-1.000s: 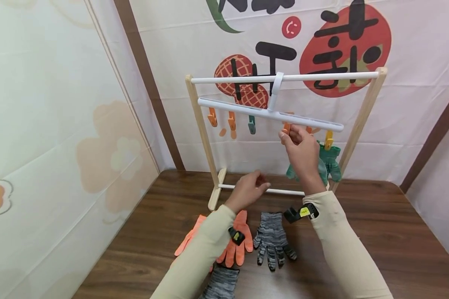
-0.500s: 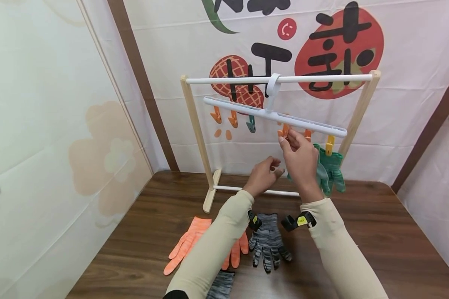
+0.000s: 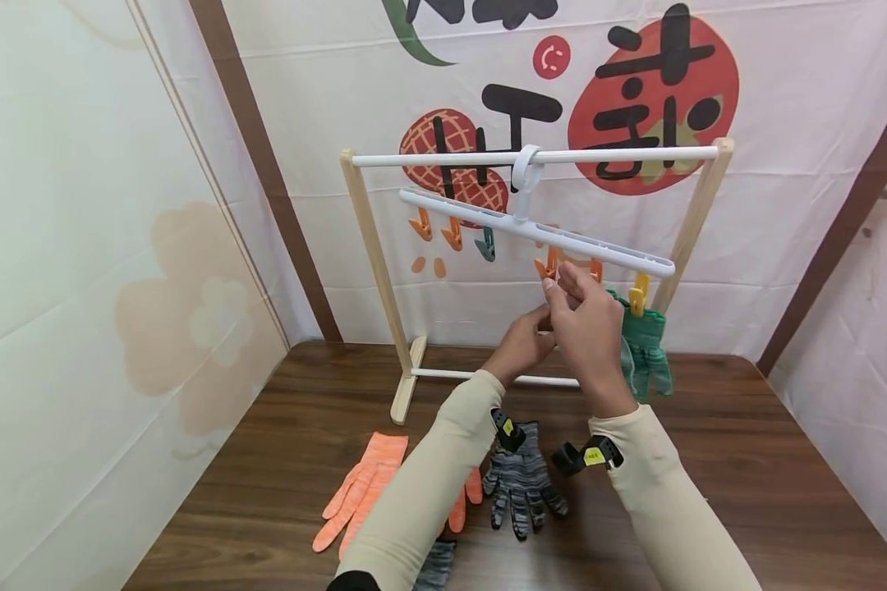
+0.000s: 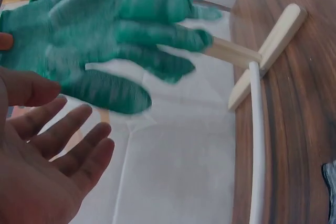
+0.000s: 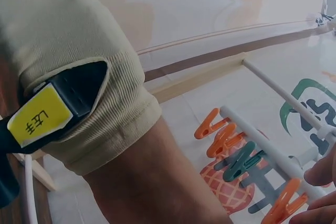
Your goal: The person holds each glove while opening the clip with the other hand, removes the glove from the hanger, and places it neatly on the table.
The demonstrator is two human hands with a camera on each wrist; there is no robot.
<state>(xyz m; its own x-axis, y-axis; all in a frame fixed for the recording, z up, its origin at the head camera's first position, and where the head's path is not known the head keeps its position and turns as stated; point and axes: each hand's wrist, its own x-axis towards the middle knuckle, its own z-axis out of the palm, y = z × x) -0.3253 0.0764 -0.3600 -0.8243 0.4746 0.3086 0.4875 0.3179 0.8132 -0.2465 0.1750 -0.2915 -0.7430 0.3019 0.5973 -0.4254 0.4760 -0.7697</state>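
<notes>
A white hanger [image 3: 521, 226] hangs tilted, carrying several clips along its length. Nearest my right hand [image 3: 590, 324] is an orange clip [image 3: 547, 267]; thumb and fingertips are spread right beside it, also in the right wrist view. My left hand [image 3: 523, 341] is raised close below, partly overlapped by the right hand. Its palm and loosely spread fingers [image 4: 100, 153] show in the left wrist view, below green gloves [image 4: 79, 22]. A green glove [image 3: 645, 336] hangs from a yellow clip [image 3: 639, 295] at the hanger's right end.
The wooden stand [image 3: 373, 254] with its white top rod [image 3: 621, 154] rises from the brown table [image 3: 244, 492]. Orange gloves [image 3: 365, 484] and a grey-striped glove [image 3: 521, 484] lie in front. Two more orange clips [image 3: 452, 234] and a teal clip [image 3: 486, 246] hang farther left.
My left hand has risen rightward toward the right hand. The right hand has eased from pinching the orange clip to fingers spread beside it. The hanger's right end has dipped.
</notes>
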